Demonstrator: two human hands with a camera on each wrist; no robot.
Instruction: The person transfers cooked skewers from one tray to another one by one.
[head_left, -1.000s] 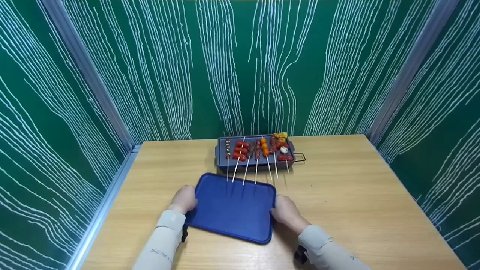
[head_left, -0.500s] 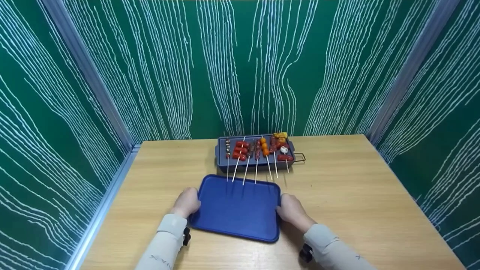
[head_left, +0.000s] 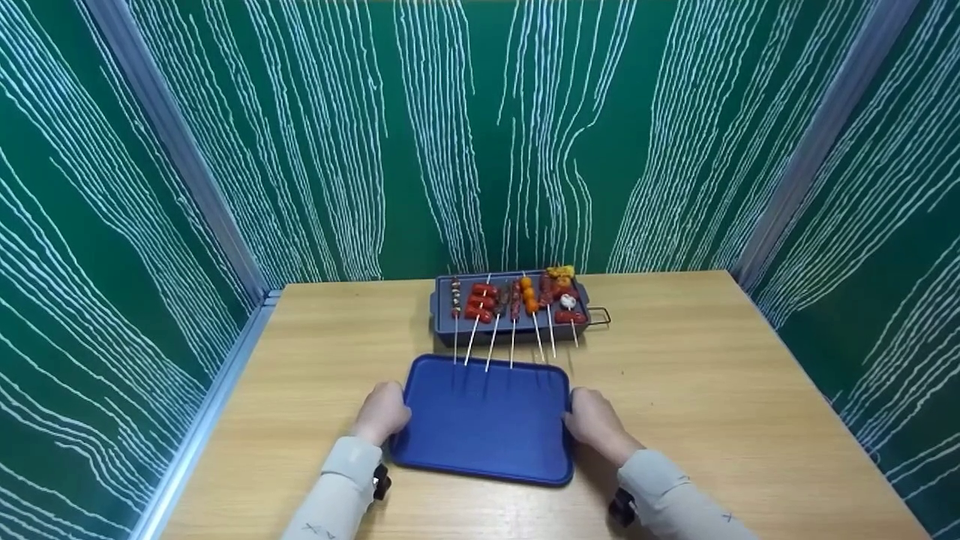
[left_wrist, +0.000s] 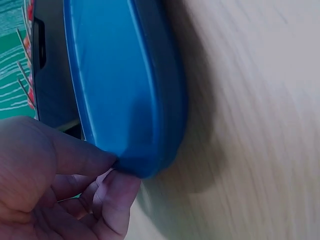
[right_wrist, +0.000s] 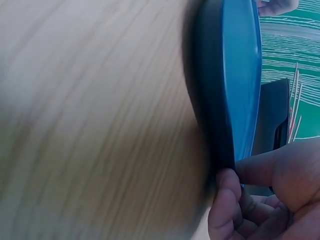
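A flat blue tray [head_left: 484, 420] with a raised rim is held between both hands in front of the grill. My left hand [head_left: 384, 412] pinches its left rim; in the left wrist view the thumb lies inside the edge and the curled fingers [left_wrist: 117, 200] lie outside. At the opposite rim my right hand [head_left: 596, 421] pinches with thumb and curled fingers [right_wrist: 226, 200]. Beyond the tray stands a dark tabletop grill [head_left: 442, 304]. Several skewers lie across it, among them a red sausage skewer [head_left: 481, 301] and an orange ball skewer [head_left: 529, 295].
The grill has a wire handle [head_left: 600, 316] on its right. Skewer sticks jut over its front toward the tray's far rim. A wooden table [head_left: 712, 390] carries everything, with green white-lined walls [head_left: 330, 135] behind and at the sides.
Both hands have shifted the tray to the right and slightly toward me, turning it a little straighter. The grill and the skewers have stayed in place.
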